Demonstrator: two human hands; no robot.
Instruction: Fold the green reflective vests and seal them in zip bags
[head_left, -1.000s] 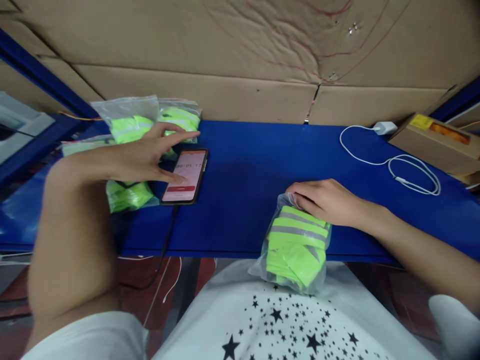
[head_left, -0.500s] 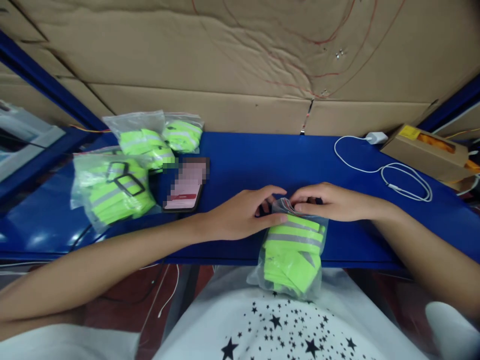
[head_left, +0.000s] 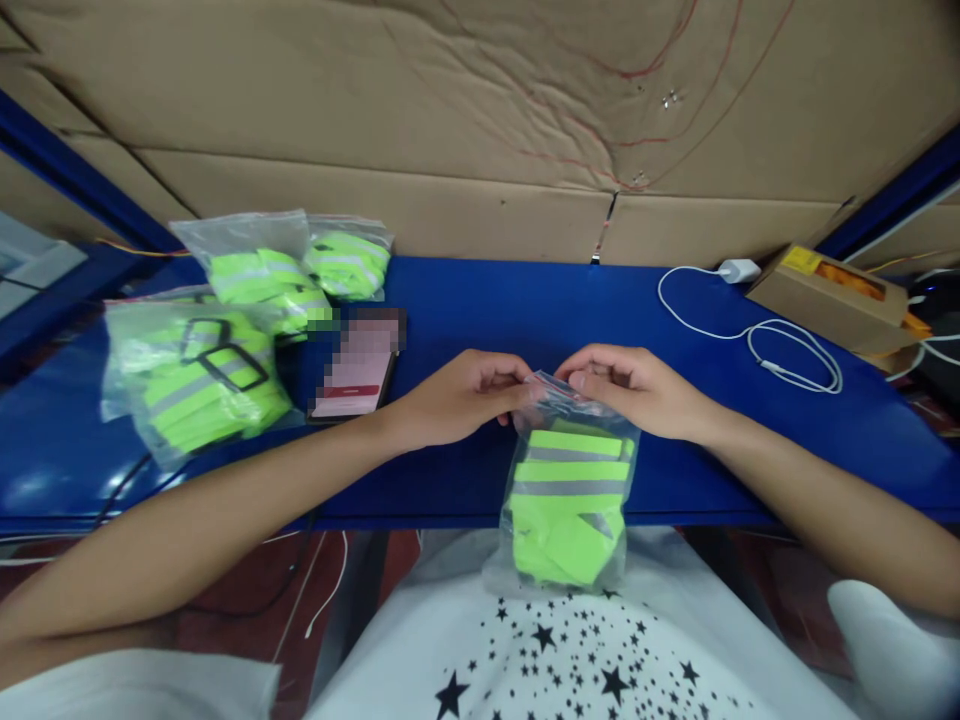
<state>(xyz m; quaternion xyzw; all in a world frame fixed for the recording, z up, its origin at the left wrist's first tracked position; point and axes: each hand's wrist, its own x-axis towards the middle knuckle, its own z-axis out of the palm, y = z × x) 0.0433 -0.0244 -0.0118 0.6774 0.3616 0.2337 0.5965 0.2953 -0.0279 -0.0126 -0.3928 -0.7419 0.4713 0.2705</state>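
A clear zip bag (head_left: 570,500) holding folded neon-yellow straps with grey reflective stripes lies over the table's front edge, its lower end against my shirt. My left hand (head_left: 480,395) pinches the left end of the bag's top edge between thumb and fingers. Closed on the same top edge, towards its right end, is my right hand (head_left: 626,385). The bag's top is creased between the two hands; whether its seal is open or closed I cannot tell.
Several similar filled bags (head_left: 210,385) lie at the left, beside a phone (head_left: 356,365). On the right are a coiled white cable (head_left: 799,350) with a charger plug (head_left: 739,270) and an open cardboard box (head_left: 832,295). Brown cardboard (head_left: 450,215) lines the back of the blue table (head_left: 480,300).
My hands have shifted along the bag's top edge, which is now held straighter and higher. More clear plastic shows above the straps. The whole view has moved slightly.
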